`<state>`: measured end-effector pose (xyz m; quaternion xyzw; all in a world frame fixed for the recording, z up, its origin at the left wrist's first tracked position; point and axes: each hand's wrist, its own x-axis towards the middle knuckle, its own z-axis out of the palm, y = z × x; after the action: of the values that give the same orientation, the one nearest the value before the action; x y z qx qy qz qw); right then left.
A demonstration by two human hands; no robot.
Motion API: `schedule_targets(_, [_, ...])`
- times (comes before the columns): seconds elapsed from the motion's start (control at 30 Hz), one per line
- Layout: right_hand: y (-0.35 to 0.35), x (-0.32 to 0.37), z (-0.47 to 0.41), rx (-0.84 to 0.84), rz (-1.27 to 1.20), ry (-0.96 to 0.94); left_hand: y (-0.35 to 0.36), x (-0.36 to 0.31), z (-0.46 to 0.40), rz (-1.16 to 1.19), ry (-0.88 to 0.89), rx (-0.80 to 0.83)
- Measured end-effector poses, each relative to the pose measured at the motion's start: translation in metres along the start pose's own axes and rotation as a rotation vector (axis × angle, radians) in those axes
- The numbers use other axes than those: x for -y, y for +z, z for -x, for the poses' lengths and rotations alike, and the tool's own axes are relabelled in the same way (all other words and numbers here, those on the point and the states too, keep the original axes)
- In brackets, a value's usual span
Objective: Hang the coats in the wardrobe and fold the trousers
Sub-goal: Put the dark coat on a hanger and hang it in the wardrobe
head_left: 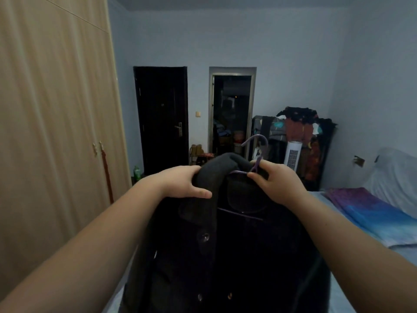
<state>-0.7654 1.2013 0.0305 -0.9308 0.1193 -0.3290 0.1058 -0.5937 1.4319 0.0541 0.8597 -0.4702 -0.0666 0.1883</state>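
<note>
At the far left we see the wardrobe (pixel 56 109), its light wooden doors closed, with a red strap (pixel 107 175) hanging beside the handles and a green bottle (pixel 136 172) on the floor at its far corner. Right of it, in the far wall, stand a dark closed door (pixel 162 118) and an open doorway (pixel 232 114). In the near centre we hold up a dark buttoned coat (pixel 214 256) that hangs down in front of us. Our left hand (pixel 180 182) grips the coat's shoulder and collar fold, fingers curled over the top and thumb pressed on the near face. Our right hand (pixel 274 180) pinches the neck of a purple hanger (pixel 257 154), whose hook rises above the collar and whose bar shows inside the coat. The two hands are apart, one at each side of the collar. Further right, a white tower fan (pixel 292 155) stands before a rack of piled clothes (pixel 300 132). At the near right lies a bed (pixel 406 251) with a purple-blue folded cloth (pixel 370 213).
</note>
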Motion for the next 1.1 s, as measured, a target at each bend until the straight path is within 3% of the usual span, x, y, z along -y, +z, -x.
schedule_targets(0.1, [-0.002, 0.014, -0.009, -0.069, -0.005, -0.005, -0.002, -0.008, -0.004, 0.002, 0.043, -0.133])
schedule_targets(0.2, [-0.015, 0.032, -0.034, -0.141, -0.149, 0.062, -0.023, -0.015, -0.007, -0.1, 0.077, -0.418])
schedule_targets(0.3, [-0.039, 0.047, -0.068, -0.211, -0.374, 0.014, -0.067, -0.021, -0.014, -0.208, 0.066, -0.686])
schedule_targets(0.4, [-0.069, 0.056, -0.102, -0.25, -0.486, -0.089, -0.122, -0.024, -0.02, -0.252, 0.039, -0.77])
schedule_targets(0.57, [-0.109, 0.051, -0.137, -0.069, -0.258, -0.205, -0.213, -0.037, -0.006, -0.186, 0.047, -0.923])
schedule_targets(0.73, [-0.155, 0.071, -0.175, -0.343, 0.023, -0.253, -0.27, -0.059, 0.012, -0.133, 0.181, -0.904])
schedule_targets(0.8, [-0.171, 0.072, -0.19, -0.4, 0.006, -0.288, -0.285, -0.059, 0.02, -0.079, 0.267, -0.889])
schedule_targets(0.97, [-0.187, 0.058, -0.213, -0.29, -0.199, -0.347, -0.278, -0.039, 0.028, 0.006, 0.421, -0.805])
schedule_targets(1.1, [-0.186, 0.051, -0.21, -0.198, -0.206, -0.289, -0.263, -0.021, 0.021, 0.176, 0.428, -0.715])
